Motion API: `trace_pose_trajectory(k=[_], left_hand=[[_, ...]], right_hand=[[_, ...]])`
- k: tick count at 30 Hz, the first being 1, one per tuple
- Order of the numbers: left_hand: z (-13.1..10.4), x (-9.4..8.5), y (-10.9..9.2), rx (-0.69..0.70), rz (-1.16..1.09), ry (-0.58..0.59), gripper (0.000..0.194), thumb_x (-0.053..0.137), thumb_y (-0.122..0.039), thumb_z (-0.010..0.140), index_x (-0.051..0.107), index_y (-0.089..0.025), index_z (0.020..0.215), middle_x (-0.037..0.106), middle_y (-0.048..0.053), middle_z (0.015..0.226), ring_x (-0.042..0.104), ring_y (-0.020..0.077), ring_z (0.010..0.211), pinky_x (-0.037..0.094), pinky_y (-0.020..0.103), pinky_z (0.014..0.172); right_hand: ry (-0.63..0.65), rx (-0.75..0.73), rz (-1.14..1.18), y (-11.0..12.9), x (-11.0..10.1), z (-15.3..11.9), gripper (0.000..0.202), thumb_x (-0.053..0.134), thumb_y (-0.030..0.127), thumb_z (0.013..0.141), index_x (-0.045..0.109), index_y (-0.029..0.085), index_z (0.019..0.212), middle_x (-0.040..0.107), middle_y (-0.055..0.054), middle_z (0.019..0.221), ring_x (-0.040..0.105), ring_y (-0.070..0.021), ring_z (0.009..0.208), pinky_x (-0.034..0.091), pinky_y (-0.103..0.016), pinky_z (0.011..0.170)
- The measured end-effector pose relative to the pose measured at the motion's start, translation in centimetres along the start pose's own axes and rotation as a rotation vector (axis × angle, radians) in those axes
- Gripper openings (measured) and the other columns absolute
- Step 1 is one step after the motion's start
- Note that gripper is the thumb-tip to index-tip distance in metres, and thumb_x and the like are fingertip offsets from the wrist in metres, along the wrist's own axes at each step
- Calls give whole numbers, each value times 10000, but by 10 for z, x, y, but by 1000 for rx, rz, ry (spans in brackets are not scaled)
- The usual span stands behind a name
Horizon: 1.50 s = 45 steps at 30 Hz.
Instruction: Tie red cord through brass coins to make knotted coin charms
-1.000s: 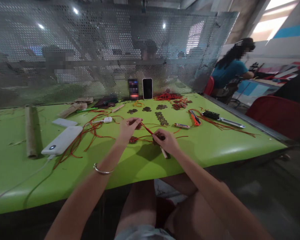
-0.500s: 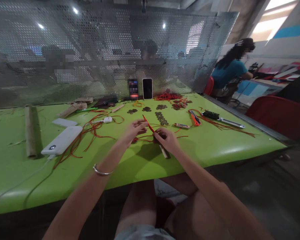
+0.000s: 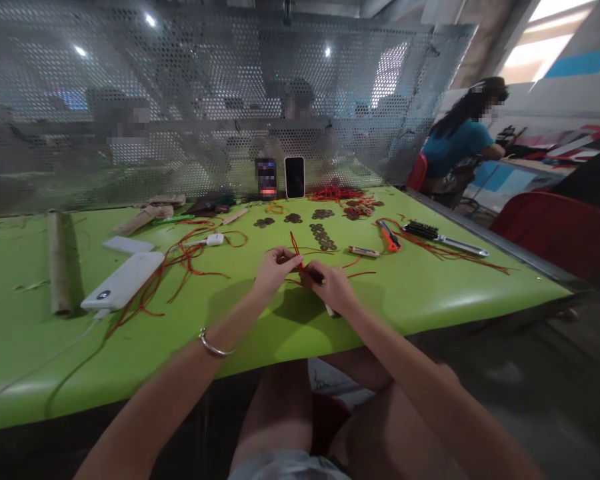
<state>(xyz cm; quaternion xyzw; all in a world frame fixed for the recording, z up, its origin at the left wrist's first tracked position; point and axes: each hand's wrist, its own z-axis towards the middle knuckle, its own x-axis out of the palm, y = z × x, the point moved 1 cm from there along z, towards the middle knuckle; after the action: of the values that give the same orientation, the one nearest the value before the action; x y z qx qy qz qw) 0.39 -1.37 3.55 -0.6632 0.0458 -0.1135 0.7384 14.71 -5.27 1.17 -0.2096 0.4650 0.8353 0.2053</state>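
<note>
Above the front middle of the green table [image 3: 240, 313], both hands pinch one red cord [image 3: 295, 243], whose looped upper end sticks up between them. My left hand [image 3: 275, 268] has thumb and fingertips closed on the cord. Close beside it, my right hand [image 3: 330, 283] is closed on the cord's lower part. Under the right hand lies a pale stick [image 3: 331, 311], mostly covered by the hand. Loose red cord ends stretch over the table to the right. Just beyond the hands lie several dark coins [image 3: 323, 237] in a patterned group.
Left are a white power bank [image 3: 125, 280], a bamboo tube [image 3: 60, 267] and tangled cords [image 3: 187, 260]. Right are a glue tube [image 3: 364, 251], an orange cutter [image 3: 390, 237] and a brush [image 3: 423, 231]. Phones [image 3: 295, 178] lean on a perforated screen [image 3: 180, 133]. A person [image 3: 460, 143] sits at right.
My left hand has moved right and slightly down, closing its fingers on the cord near my right hand. The cord stands more upright. My right hand has shifted a little left.
</note>
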Motion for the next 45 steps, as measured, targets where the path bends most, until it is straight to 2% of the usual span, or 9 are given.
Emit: trace_pose_trajectory(k=[4, 7, 11, 16, 23, 33, 45], left_hand=[[0, -1, -1, 73, 90, -8, 223, 721, -271, 662, 530, -155, 661, 587, -24, 608, 584, 100, 590, 508, 239, 625], [-1, -1, -3, 122, 159, 37, 218, 687, -304, 716, 516, -168, 718, 598, -19, 630, 595, 114, 587, 499, 238, 581], [-5, 3, -4, 159, 235, 141, 187, 666, -310, 745, 543, -176, 787, 626, 1, 701, 612, 136, 599, 516, 270, 581], [-5, 5, 1, 175, 277, 214, 188, 700, -301, 718, 604, -165, 804, 627, 13, 724, 600, 135, 626, 508, 251, 584], [-3, 4, -2, 68, 191, 339, 308, 657, -444, 747, 610, -149, 822, 583, -11, 556, 558, 112, 451, 486, 237, 464], [0, 1, 5, 80, 207, 258, 293, 721, -403, 696, 608, -154, 801, 575, -20, 576, 522, 84, 433, 423, 192, 409], [-1, 4, -3, 72, 258, 313, 262, 690, -398, 728, 598, -161, 787, 519, -42, 491, 461, 72, 383, 357, 182, 370]], right_hand=[[-12, -4, 18, 0, -1, 1, 127, 554, 275, 817, 671, 224, 821, 696, -19, 740, 636, -186, 665, 461, -278, 629], [-104, 13, 59, -1, -4, 4, 182, 541, 318, 841, 677, 201, 814, 696, -56, 797, 635, -198, 720, 486, -322, 699], [-225, 37, 170, -5, -8, 8, 257, 569, 393, 832, 649, 174, 941, 657, -89, 941, 621, -187, 820, 510, -322, 741], [-230, 66, 320, -12, -9, 12, 221, 617, 403, 789, 646, 186, 821, 646, -56, 840, 622, -176, 794, 523, -301, 723], [-186, 117, 500, -13, -10, 13, 222, 604, 425, 784, 634, 209, 824, 677, -22, 824, 641, -159, 787, 531, -296, 752], [-263, 231, 563, -15, -13, 13, 248, 653, 432, 740, 669, 208, 845, 705, -33, 844, 653, -158, 789, 530, -294, 753], [-386, 259, 580, -21, -17, 14, 295, 595, 462, 778, 665, 206, 909, 689, -54, 883, 644, -161, 800, 520, -313, 778]])
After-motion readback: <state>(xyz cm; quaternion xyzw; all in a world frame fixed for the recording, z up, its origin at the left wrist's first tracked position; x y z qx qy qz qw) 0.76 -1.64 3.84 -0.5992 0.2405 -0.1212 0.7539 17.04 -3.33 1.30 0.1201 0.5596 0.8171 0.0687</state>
